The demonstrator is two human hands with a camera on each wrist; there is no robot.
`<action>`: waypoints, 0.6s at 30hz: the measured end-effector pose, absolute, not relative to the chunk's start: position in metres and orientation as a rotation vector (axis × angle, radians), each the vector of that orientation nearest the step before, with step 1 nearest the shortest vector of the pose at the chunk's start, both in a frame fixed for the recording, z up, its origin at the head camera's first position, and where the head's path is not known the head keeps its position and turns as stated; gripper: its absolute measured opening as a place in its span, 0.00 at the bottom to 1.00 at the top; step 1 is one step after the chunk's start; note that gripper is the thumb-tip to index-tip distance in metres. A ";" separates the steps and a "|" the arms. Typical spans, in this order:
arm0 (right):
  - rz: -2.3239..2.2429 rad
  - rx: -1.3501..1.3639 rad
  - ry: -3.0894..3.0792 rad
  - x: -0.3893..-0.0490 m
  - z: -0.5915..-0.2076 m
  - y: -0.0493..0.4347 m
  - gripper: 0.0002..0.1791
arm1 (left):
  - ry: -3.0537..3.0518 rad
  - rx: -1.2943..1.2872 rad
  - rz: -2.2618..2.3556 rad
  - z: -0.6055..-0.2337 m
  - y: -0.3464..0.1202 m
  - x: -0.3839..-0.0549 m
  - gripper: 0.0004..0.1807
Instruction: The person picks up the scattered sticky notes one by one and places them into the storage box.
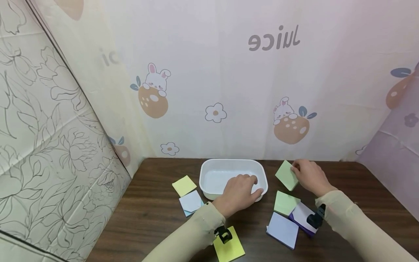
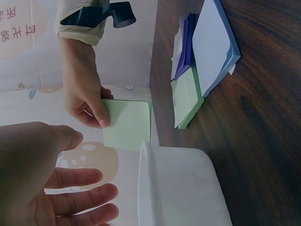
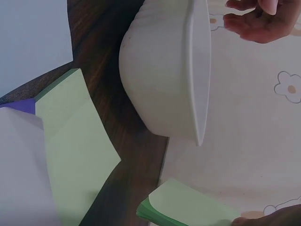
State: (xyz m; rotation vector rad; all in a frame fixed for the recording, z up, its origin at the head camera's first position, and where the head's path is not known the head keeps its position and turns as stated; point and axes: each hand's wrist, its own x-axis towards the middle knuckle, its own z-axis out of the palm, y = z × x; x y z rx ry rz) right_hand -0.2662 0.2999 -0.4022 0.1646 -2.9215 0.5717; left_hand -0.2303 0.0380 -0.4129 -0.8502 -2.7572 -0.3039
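1. Currently, your right hand (image 1: 311, 176) pinches a green pad (image 1: 285, 176) at one edge, the thumb on its near face, with most of the pad reaching out past your fingertips.
2. You have that pad up off the table (image 1: 144, 211), to the right of the white tub (image 1: 212, 180) and apart from it; your left-wrist view sets it against the printed curtain (image 1: 190, 72).
3. Your left hand (image 1: 239, 193) is over the near right part of the tub, relaxed and well spread, the thumb away from the gently bent fingers, with nothing in its grasp.
4. In your left-wrist view those fingers are clear of the tub's rim, palm turned toward the held pad.
5. Below your right hand, a second green pad (image 1: 285, 202) lies flat on the wood, just beside the tub's right end.
6. Close against it you see a purple pad (image 1: 302, 225) topped by a white sheet (image 1: 302, 214), partly under your right wrist, and a pale blue pad (image 1: 283, 230) nearer to you.
7. Under your left wrist, a bright yellow pad (image 1: 230, 247) is partly covered by your dark wrist strap (image 1: 224, 234).
8. Left of the tub, you have a pale yellow pad (image 1: 184, 185), and just nearer to you some whitish paper (image 1: 191, 201) with a blue edge showing beneath.
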 end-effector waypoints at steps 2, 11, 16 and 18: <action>0.567 0.177 -2.917 -0.265 -0.399 0.298 0.12 | -2.762 -0.851 -0.311 -0.412 0.038 -0.231 0.17; 0.570 0.207 -2.896 -0.259 -0.388 0.290 0.12 | -2.758 -0.850 -0.307 -0.410 0.036 -0.233 0.17; 0.572 0.239 -2.868 -0.255 -0.381 0.282 0.12 | -2.753 -0.851 -0.307 -0.407 0.035 -0.233 0.17; 0.575 0.247 -2.862 -0.254 -0.379 0.278 0.11 | -2.744 -0.854 -0.307 -0.407 0.035 -0.234 0.17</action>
